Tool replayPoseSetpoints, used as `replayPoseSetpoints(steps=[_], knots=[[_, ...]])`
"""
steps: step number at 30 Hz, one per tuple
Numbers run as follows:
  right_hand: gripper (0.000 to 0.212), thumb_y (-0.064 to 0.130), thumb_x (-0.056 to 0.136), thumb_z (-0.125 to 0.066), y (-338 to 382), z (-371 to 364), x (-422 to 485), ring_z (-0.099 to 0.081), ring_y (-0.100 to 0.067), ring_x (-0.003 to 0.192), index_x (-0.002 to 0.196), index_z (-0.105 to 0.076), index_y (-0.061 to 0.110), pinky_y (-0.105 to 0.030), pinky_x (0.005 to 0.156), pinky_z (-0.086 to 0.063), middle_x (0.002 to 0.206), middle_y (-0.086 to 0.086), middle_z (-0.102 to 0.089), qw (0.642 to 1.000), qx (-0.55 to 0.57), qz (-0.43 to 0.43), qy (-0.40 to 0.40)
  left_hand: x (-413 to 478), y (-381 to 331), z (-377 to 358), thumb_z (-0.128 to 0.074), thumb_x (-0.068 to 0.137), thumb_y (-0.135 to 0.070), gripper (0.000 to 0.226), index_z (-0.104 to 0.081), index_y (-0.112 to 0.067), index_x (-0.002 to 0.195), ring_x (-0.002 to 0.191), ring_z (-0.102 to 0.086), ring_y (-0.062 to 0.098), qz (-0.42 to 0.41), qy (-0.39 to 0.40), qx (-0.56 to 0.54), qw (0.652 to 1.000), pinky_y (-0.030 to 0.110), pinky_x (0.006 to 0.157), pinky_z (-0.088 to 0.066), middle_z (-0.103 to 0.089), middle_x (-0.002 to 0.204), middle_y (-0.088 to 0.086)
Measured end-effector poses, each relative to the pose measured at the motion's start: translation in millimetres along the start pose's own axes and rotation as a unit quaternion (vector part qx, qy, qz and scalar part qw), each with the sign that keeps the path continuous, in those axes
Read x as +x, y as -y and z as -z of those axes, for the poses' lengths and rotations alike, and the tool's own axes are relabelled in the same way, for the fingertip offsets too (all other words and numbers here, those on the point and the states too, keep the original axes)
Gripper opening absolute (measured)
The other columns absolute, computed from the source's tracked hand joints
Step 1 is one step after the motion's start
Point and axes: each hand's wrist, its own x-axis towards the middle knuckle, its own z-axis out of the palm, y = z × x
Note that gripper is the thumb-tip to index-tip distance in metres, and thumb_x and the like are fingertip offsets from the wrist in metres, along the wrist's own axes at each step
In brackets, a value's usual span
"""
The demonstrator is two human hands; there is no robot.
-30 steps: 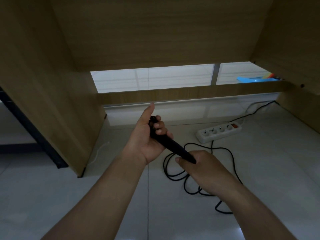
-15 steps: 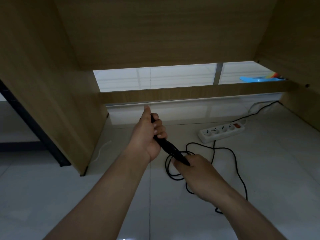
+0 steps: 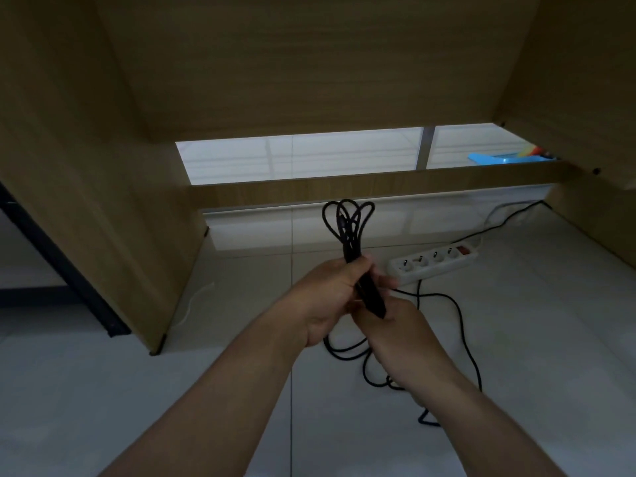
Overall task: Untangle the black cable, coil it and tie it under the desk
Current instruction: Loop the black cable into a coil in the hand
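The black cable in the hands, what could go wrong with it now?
1. The black cable has loose, uneven loops sticking up above the left hand; they might slip apart if the grip relaxes.
2. The rest lies in curls on the floor under the right hand; pulling fast could knot it.
3. It runs close by the power strip and might snag or drag it.

No legible text or labels.

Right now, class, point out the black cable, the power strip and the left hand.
black cable [image 3: 350, 247], head view, bundle above the fist
power strip [image 3: 433, 262], head view, white top face
left hand [image 3: 328, 297], head view, back of hand
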Motion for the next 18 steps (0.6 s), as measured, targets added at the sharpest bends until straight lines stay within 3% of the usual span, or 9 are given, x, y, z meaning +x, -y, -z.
replayPoseSetpoints(steps=[4,7,10,12,14,16,18], knots=[[0.007,0.028,0.087,-0.066,8.3,-1.4,-3.4,-0.054,-0.001,0.054,0.091,-0.060,0.024,-0.011,0.046,-0.037,0.068,-0.002,-0.062,0.998,-0.012,0.048,0.050,0.5,-4.6,6.8,-0.034,0.103,-0.046,0.033,-0.045,-0.017,0.092,0.105,-0.067,0.039,-0.008,-0.016,-0.029,0.999,0.039,0.084,-0.053,-0.075,0.093,0.014],[0.016,0.030,0.087,-0.067,4.6,-0.6,-4.3,-0.050,-0.001,0.055,0.099,-0.058,0.026,-0.012,0.048,-0.037,0.074,0.005,-0.059,0.992,-0.072,0.047,0.097,1.6,-8.9,18.4,-0.035,0.101,-0.049,0.033,-0.046,-0.019,0.093,0.067,-0.071,0.025,-0.036,-0.072,-0.078,0.994,0.037,0.069,-0.058,-0.063,0.063,0.002],[0.008,0.025,0.093,-0.058,0.2,-0.8,-7.0,-0.054,-0.002,0.060,0.101,-0.061,0.023,-0.013,0.050,-0.041,0.088,0.001,-0.064,0.975,-0.151,0.070,0.150,5.6,-13.3,27.3,-0.038,0.099,-0.052,0.034,-0.045,-0.021,0.087,0.041,-0.038,0.010,-0.060,-0.124,-0.120,0.983,0.032,0.054,-0.056,-0.038,0.052,-0.005],[0.016,0.019,0.096,-0.051,-1.3,-1.4,-9.0,-0.053,0.003,0.056,0.107,-0.060,0.026,-0.010,0.047,-0.039,0.094,0.000,-0.064,0.960,-0.186,0.082,0.191,5.9,-15.5,31.0,-0.039,0.099,-0.053,0.034,-0.044,-0.023,0.085,0.040,-0.025,0.008,-0.065,-0.140,-0.131,0.979,0.019,0.037,-0.036,-0.031,0.051,-0.007],[0.027,0.014,0.097,-0.045,-1.5,-0.4,-8.1,-0.057,0.004,0.067,0.113,-0.060,0.029,-0.015,0.058,-0.046,0.101,0.001,-0.066,0.942,-0.229,0.089,0.227,4.6,-17.6,35.6,-0.040,0.099,-0.052,0.033,-0.045,-0.022,0.087,0.039,-0.021,0.006,-0.046,-0.123,-0.133,0.982,0.015,0.032,-0.022,-0.028,0.052,-0.008],[0.034,0.009,0.097,-0.041,-4.2,3.2,-4.7,-0.061,-0.011,0.094,0.119,-0.061,0.025,-0.023,0.075,-0.047,0.119,0.000,-0.065,0.919,-0.300,0.086,0.241,0.8,-20.8,41.5,-0.043,0.099,-0.049,0.030,-0.048,-0.021,0.092,0.039,-0.020,0.005,-0.001,-0.078,-0.107,0.991,0.013,0.031,-0.019,-0.027,0.053,-0.008],[0.029,0.011,0.098,-0.043,-7.5,10.9,-1.3,-0.060,-0.015,0.093,0.115,-0.065,0.019,-0.023,0.072,-0.042,0.116,-0.002,-0.066,0.914,-0.334,0.073,0.220,-4.1,-25.3,48.5,-0.048,0.098,-0.047,0.028,-0.051,-0.020,0.096,0.038,-0.020,0.003,0.053,-0.020,-0.057,0.997,0.012,0.030,-0.019,-0.026,0.054,-0.008]])
